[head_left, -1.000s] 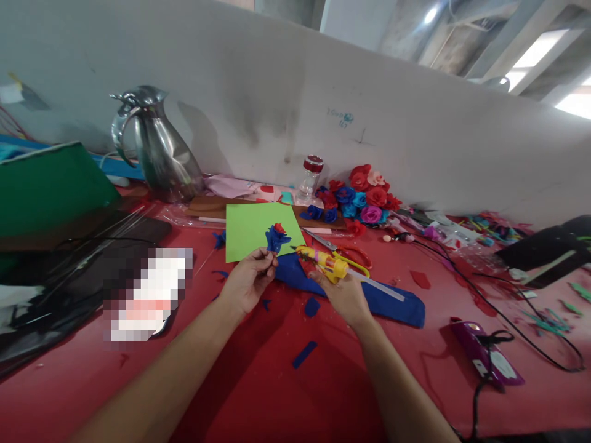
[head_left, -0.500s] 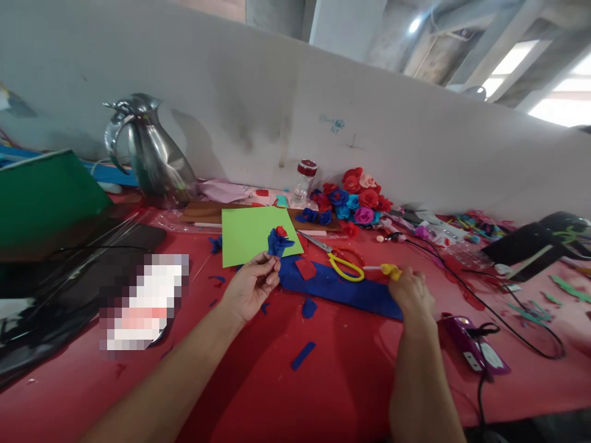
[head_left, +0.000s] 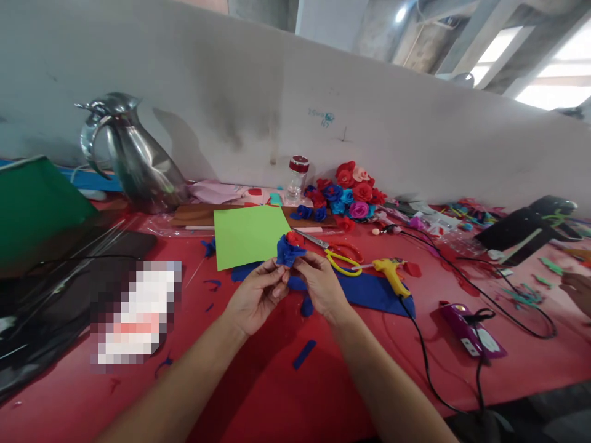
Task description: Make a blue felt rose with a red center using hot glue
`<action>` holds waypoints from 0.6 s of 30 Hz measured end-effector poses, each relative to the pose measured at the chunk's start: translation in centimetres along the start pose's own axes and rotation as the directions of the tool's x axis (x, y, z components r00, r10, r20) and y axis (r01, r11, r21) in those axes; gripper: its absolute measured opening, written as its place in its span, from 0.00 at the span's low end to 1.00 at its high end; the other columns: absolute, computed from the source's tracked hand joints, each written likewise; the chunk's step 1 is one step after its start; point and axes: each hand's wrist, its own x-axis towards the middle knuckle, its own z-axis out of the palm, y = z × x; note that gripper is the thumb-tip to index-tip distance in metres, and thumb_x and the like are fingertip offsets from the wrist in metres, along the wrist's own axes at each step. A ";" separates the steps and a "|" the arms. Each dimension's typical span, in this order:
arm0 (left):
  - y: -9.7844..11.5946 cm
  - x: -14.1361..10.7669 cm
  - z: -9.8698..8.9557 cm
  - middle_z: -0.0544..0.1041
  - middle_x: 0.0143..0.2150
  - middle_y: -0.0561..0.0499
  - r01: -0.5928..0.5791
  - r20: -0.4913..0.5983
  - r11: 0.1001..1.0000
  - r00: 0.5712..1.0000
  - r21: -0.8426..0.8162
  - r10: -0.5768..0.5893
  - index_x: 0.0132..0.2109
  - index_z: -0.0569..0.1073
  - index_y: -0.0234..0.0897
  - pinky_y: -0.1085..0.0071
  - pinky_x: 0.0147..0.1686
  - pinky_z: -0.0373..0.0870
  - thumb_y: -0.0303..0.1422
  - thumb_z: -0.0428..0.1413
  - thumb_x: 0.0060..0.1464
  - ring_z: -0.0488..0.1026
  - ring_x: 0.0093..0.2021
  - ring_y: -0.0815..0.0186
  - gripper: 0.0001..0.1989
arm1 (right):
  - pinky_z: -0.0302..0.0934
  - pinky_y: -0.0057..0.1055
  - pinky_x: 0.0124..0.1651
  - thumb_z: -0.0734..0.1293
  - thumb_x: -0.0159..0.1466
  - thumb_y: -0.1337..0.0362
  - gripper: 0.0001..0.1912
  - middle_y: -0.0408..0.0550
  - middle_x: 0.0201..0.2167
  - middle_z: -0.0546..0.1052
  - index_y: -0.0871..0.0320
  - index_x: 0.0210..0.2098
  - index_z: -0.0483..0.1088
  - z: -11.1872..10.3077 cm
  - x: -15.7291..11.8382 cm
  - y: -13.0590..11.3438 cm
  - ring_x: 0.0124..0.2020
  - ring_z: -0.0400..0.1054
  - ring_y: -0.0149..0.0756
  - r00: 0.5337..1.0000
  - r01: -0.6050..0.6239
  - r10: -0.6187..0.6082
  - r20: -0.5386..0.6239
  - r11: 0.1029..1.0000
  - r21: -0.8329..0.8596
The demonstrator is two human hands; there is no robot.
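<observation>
A paper flower point(head_left: 290, 251) with blue petals and a red centre is held up in front of me. My left hand point(head_left: 261, 292) pinches its base from below. At the flower's right side, my right hand point(head_left: 320, 283) has its fingers closed on the blue petals. Behind the hands lie a lime green sheet point(head_left: 247, 237) and a long blue paper strip point(head_left: 369, 292). Scissors point(head_left: 339, 255) with red and yellow handles rest beside the strip. To their right, a yellow glue gun point(head_left: 391, 275) lies across the strip, its cord running toward the front edge.
A steel jug point(head_left: 138, 160) stands at the back left, and a glass jar point(head_left: 296, 178) with a red lid by the wall. Several paper flowers point(head_left: 357, 194) are heaped beside it. A purple power strip point(head_left: 471, 329) lies right. Another person's hand point(head_left: 577, 289) shows at the right edge.
My right hand has let go of the glue gun, leaving it on the table, and has moved left onto the flower. Another person's hand has come into view at the right.
</observation>
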 end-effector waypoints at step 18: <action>-0.5 0.5 -0.7 0.72 0.23 0.53 0.014 -0.007 0.996 1.000 -0.090 -0.014 0.27 0.72 0.31 0.81 0.21 0.64 0.18 0.57 0.51 0.60 0.18 0.78 0.08 | 0.62 0.25 0.31 0.81 0.42 0.58 0.16 0.41 0.23 0.79 0.58 0.27 0.79 -0.9 -1.1 0.2 0.24 0.69 0.27 0.971 -0.181 0.228 -0.073 0.898 0.401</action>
